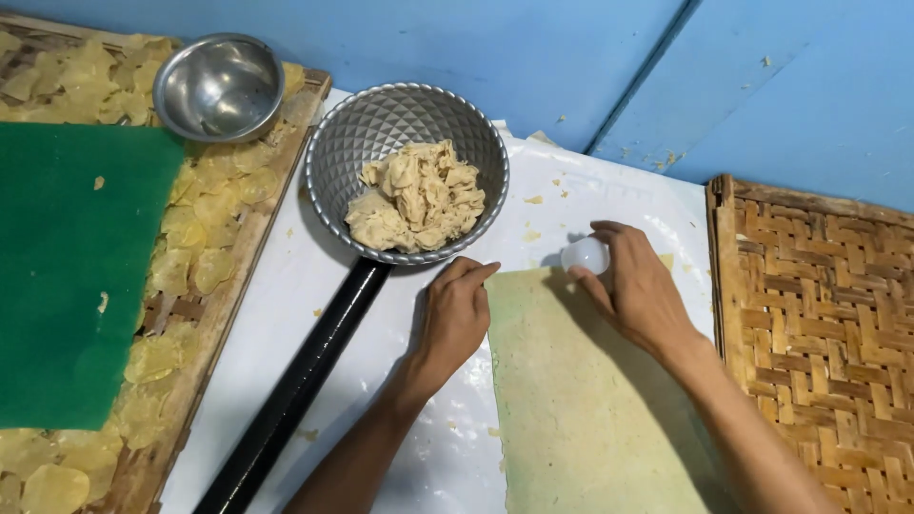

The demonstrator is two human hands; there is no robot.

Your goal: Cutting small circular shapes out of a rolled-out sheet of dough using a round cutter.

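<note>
A pale green-yellow sheet of rolled dough (581, 400) lies on a white plastic-covered surface (333, 314). My right hand (636, 290) grips a small round white cutter (585, 255) pressed at the sheet's far edge. My left hand (457, 314) rests flat beside the sheet's left edge, fingers together, holding nothing. Just beyond my left hand stands a patterned metal bowl (357, 143) with a lump of beige dough scraps (417, 195).
A black rolling pin (295, 390) lies diagonally on the white surface. At left, a woven tray (224, 305) carries several thin yellow discs (152, 357), a green cloth (67, 276) and a small steel bowl (219, 86). Another woven tray (819, 324) is at right. A blue wall is behind.
</note>
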